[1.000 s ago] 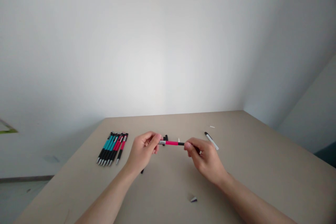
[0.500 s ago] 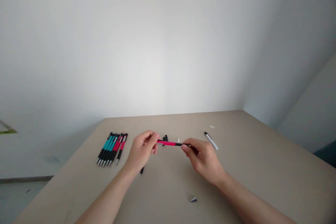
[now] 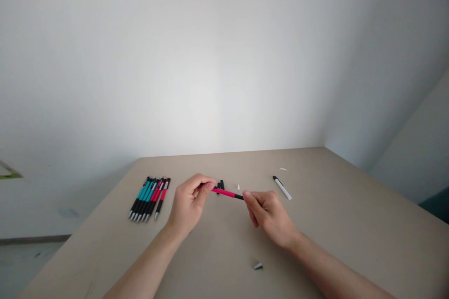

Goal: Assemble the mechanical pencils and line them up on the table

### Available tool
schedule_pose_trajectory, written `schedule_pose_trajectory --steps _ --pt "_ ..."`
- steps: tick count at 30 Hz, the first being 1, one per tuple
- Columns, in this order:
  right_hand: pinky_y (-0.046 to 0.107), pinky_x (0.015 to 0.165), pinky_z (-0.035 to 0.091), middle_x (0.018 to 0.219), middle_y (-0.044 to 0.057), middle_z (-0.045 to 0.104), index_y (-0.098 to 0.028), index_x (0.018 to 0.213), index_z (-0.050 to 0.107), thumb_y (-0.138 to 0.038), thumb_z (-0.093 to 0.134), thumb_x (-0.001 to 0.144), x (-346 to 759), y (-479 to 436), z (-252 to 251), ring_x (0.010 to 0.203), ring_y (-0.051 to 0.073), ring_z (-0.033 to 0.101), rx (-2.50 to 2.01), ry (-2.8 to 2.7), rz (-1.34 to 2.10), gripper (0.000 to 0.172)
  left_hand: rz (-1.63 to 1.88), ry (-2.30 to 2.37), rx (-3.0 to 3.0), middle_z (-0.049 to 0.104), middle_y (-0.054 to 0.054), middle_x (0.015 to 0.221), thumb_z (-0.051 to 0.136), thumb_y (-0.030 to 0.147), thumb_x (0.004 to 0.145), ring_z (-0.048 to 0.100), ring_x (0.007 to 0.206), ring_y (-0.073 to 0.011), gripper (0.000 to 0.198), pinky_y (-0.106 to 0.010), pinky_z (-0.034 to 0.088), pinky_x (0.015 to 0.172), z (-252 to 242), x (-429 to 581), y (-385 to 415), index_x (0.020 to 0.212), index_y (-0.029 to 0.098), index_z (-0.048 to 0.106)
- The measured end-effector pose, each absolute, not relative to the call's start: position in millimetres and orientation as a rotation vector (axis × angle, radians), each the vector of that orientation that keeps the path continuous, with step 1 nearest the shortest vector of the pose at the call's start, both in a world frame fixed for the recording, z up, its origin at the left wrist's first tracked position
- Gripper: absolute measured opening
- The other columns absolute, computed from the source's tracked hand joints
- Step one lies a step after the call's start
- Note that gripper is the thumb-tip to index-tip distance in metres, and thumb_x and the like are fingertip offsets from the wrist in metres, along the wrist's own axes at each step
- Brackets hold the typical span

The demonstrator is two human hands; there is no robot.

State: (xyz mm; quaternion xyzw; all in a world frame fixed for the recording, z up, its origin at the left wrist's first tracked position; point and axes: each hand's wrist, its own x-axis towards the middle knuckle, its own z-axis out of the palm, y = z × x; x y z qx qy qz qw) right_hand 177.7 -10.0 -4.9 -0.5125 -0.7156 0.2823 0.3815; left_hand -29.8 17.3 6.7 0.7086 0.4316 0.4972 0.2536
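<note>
A pink pen barrel with a black grip (image 3: 224, 192) is held level above the table between my two hands. My left hand (image 3: 191, 198) pinches its left end, and my right hand (image 3: 266, 212) pinches the black end on the right. Fingertips hide both ends. Just behind the pen lie short black pieces (image 3: 222, 184) and a small whitish piece (image 3: 238, 187). A small silver cone tip (image 3: 258, 266) rests nearer me, below my right hand.
On the left of the beige table (image 3: 217, 247) lies a row of several teal and pink pens (image 3: 149, 198). A white pen with a black end (image 3: 282, 188) and a thin white strip (image 3: 283, 169) lie at the right. A wall stands behind.
The pen's right end has tilted slightly down. My right hand has shifted its grip on the black end, and its lower fingers now show. A black piece near my left wrist has become hidden.
</note>
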Motion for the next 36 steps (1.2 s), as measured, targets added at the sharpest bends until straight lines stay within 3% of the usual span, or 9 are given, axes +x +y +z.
schedule_pose_trajectory --steps 6,12,19,26,32,36 --pt "0.022 0.047 0.029 0.053 -0.003 0.048 -0.017 0.063 0.053 -0.039 0.043 0.093 181.7 -5.9 -7.8 0.048 0.01 0.041 -1.235 -1.829 0.601 0.038 1.14 1.233 1.747 0.053 0.001 0.057 0.046 0.046 0.088 0.049 0.054 -0.0125 0.036 -0.022 0.037 0.052 3.3 -27.3 21.9 0.082 0.015 0.064" --pt "0.023 0.048 0.028 0.052 -0.002 0.047 -0.017 0.061 0.052 -0.039 0.04 0.094 181.9 -5.5 -9.4 0.048 0.01 0.041 -1.255 -1.841 0.533 0.042 1.061 1.259 1.857 0.045 0.003 0.053 0.046 0.045 0.088 0.04 0.05 -0.0109 0.038 -0.022 0.027 0.048 5.9 -27.3 19.5 0.079 0.015 0.066" --pt "0.024 0.047 0.026 0.051 -0.002 0.044 -0.017 0.059 0.051 -0.042 0.042 0.093 185.2 -4.4 -9.7 0.048 0.01 0.038 -1.278 -1.796 0.481 0.043 0.935 1.24 2.066 0.058 -0.001 0.07 0.048 0.033 0.089 0.05 0.064 -0.0135 0.027 -0.023 0.034 0.056 5.2 -26.8 20.5 0.08 0.016 0.067" --pt "0.024 0.043 0.02 0.045 -0.005 0.029 -0.019 0.049 0.033 -0.048 0.039 0.092 181.6 -7.5 -8.9 0.043 0.009 0.027 -1.285 -1.7 0.57 0.052 1.231 1.131 2.369 0.063 -0.003 0.074 0.056 0.019 0.086 0.053 0.075 -0.0166 0.013 -0.027 0.041 0.068 5.3 -27.7 20.3 0.08 0.018 0.068" --pt "0.023 0.044 0.024 0.045 -0.004 0.037 -0.018 0.05 0.043 -0.05 0.039 0.091 182.0 -6.5 -8.6 0.043 0.01 0.034 -1.291 -1.705 0.687 0.052 1.467 1.044 2.527 0.064 -0.004 0.075 0.054 0.017 0.087 0.052 0.074 -0.0168 0.014 -0.03 0.043 0.069 6.7 -27.4 18.9 0.085 0.018 0.067" --pt "0.023 0.045 0.027 0.048 -0.002 0.046 -0.017 0.058 0.053 -0.051 0.041 0.089 182.4 -4.8 -8.3 0.045 0.011 0.039 -1.319 -1.583 0.615 0.048 1.446 1.234 2.415 0.064 -0.005 0.085 0.056 0.025 0.086 0.054 0.079 -0.0177 0.018 -0.032 0.046 0.073 -0.8 -30.4 23.1 0.103 0.018 0.06"
